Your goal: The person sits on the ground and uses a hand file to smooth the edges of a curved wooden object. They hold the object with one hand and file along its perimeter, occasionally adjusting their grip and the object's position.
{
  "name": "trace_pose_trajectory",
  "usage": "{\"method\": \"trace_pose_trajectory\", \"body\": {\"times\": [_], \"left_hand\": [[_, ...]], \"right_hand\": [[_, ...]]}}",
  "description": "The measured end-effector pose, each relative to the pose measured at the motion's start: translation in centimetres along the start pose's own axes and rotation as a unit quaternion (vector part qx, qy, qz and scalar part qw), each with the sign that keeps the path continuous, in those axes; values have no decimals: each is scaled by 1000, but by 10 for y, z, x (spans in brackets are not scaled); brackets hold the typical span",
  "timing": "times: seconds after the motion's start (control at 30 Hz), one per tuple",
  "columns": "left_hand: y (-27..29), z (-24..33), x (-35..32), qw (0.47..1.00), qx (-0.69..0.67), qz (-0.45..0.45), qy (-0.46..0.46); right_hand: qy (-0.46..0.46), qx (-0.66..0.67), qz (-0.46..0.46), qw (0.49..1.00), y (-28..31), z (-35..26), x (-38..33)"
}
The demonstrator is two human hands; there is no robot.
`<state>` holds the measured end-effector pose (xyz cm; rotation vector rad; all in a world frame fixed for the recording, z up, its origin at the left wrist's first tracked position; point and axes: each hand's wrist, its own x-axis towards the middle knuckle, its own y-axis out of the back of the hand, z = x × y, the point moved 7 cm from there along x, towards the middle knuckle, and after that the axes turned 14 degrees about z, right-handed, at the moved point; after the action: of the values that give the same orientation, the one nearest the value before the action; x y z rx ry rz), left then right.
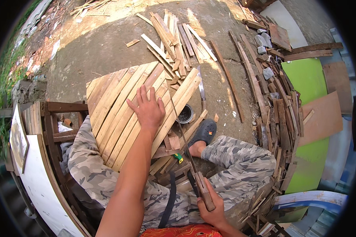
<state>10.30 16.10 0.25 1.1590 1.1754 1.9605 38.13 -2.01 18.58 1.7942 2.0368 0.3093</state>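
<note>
- Wooden slatted panel (pixel 120 108) laid slantwise at the left knee, lower edge set over camouflage trousers (pixel 89 158); some support is probably lent by the leg, though the underside is hidden
- Left hand (pixel 147 110) laid palm down on the slats, fingers spread wide, nothing gripped; pressure is likely shared over several slats this way, and slipping resisted
- Right hand (pixel 214 207) closed round the grip of a wooden-handled saw (pixel 204 191), fingers narrow about it; held low by the lap, presumably so that a long stroke can be made along the forearm's line
- Blade (pixel 185 140) seen nearly edge-on, far end crossing the outer slats to the right of the left hand; teeth are not made out, and whether the wood is bitten cannot be told
- Gap left between fingers and blade, judged a matter of safety
- Slat ends at upper right projected past the blade, perhaps so that free air is given beneath them
- Right foot in a dark clog (pixel 205 132) planted well out to the side; room for the blade seems to be gained between the legs
- Black round container (pixel 184 113) stood beside the outer slats; long knife (pixel 201 87) laid on the ground (pixel 103 47) just beyond, probably for easy reach
- Loose strips (pixel 170 35) heaped farther off, scrap timber (pixel 281 114) stacked at right, apparently out of the way
</note>
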Motion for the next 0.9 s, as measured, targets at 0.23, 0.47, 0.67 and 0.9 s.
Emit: {"method": "trace_pose_trajectory", "body": {"times": [0.23,0.47,0.67,0.9], "left_hand": [[5,3,4,1000,3,9,-3],[5,5,2,1000,-3,1,3],[4,3,-3,1000,8,-15,-1],[9,3,2,999,-21,34,12]], "right_hand": [[-99,57,-25,993,-146,37,252],[21,43,17,999,-62,8,126],[-130,-14,-45,990,4,-48,41],[38,-6,81,996,-70,-16,184]]}}
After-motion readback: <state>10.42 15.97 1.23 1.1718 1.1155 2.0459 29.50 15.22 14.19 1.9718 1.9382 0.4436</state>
